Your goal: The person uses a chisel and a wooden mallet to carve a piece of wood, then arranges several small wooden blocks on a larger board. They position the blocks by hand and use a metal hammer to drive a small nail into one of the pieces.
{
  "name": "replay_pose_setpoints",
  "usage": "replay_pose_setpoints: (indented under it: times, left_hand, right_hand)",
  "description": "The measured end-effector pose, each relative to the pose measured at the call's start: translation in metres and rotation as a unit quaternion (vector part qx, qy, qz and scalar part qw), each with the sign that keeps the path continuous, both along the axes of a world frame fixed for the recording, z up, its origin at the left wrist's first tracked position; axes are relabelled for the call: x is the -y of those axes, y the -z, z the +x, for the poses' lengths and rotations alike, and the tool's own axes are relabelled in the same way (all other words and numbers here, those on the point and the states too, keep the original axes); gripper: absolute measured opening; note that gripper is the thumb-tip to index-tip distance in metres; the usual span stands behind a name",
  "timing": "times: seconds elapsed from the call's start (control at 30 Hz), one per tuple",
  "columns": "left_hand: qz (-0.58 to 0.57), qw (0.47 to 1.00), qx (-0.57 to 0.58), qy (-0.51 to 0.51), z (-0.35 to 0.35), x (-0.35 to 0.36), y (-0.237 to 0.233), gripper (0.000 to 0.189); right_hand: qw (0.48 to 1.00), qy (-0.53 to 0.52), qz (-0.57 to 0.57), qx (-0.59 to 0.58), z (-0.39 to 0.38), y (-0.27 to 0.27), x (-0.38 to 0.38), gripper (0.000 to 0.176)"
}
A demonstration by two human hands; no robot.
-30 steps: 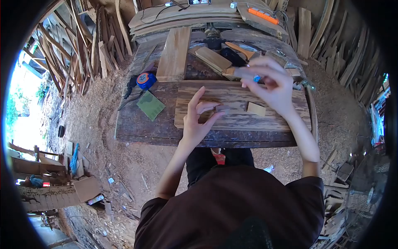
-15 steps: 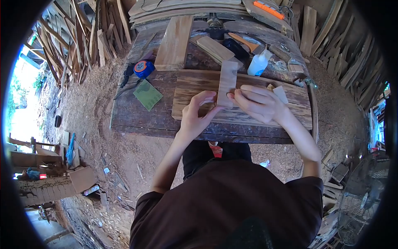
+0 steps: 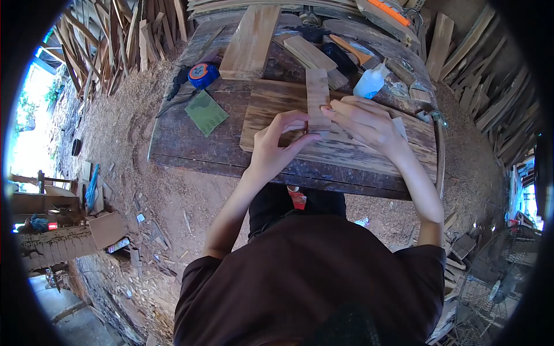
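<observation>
The white squeeze bottle (image 3: 369, 83) that the right hand (image 3: 360, 124) held up a second ago now stands released, just beyond its fingertips. A narrow pale wooden strip (image 3: 317, 95) has come onto the wide weathered plank (image 3: 358, 158), its near end under both hands. The right fingers press flat on that end. The left hand (image 3: 276, 147) pinches it between thumb and forefinger, perhaps over a small block that the fingers hide. The work seems to have passed from the bottle to pressing wood together.
</observation>
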State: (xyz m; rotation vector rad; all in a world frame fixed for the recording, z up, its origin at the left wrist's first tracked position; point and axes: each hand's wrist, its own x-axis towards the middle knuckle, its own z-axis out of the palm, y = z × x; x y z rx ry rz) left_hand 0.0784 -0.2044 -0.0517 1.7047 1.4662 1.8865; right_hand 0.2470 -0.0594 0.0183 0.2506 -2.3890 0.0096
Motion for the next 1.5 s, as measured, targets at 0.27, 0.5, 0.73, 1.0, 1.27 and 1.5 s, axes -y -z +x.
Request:
replay_pose_setpoints:
  times: [0.27, 0.5, 0.73, 1.0, 1.27, 1.5]
  left_hand:
    - [-0.007, 0.999, -0.026, -0.020, 0.000, 0.001, -0.004, 0.039]
    - [0.021, 0.996, -0.085, -0.030, 0.000, 0.002, -0.013, 0.034]
    - [0.018, 0.996, -0.080, -0.027, 0.000, 0.001, -0.013, 0.033]
    - [0.042, 0.994, -0.099, -0.031, -0.001, -0.001, -0.013, 0.033]
    - [0.042, 0.994, -0.095, -0.030, 0.000, 0.000, -0.014, 0.031]
    - [0.045, 0.994, -0.094, -0.031, 0.000, 0.000, -0.013, 0.029]
  right_hand:
    - [0.999, -0.012, -0.003, -0.030, 0.000, 0.012, -0.003, 0.049]
    - [0.999, -0.014, 0.020, -0.037, 0.000, 0.012, -0.005, 0.050]
    - [0.999, -0.005, 0.021, -0.035, -0.001, 0.012, -0.005, 0.051]
    - [0.999, -0.001, 0.027, -0.031, 0.001, 0.014, -0.005, 0.053]
    - [0.999, 0.006, 0.034, -0.031, 0.002, 0.014, -0.006, 0.052]
    - [0.999, -0.014, 0.021, -0.037, 0.000, 0.012, -0.005, 0.051]
